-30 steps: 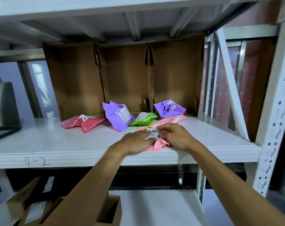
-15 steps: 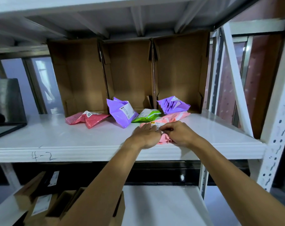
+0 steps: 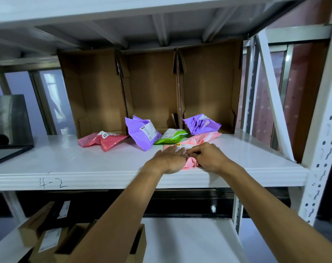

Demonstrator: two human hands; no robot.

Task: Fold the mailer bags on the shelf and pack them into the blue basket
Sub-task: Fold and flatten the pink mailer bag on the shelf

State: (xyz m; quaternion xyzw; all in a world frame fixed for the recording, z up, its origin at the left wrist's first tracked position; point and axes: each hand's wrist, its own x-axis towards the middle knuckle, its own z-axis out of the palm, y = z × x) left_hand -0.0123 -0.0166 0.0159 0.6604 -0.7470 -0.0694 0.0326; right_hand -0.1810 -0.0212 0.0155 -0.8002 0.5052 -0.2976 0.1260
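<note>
At frame centre, near the front edge of the shelf [image 3: 85, 168], the pale pink mailer bag [image 3: 197, 142] is now pressed under the left hand [image 3: 170, 158], whose earlier curled fingers are laid flat, while its edge is pinched by the right hand [image 3: 208, 158], so a fold seems under way.

The scene is being viewed through one wide-angle camera worn on the head; the shelf [image 3: 70, 162] is being faced squarely from near, slightly downward, with a lower shelf [image 3: 189, 242] being caught beneath.
</note>
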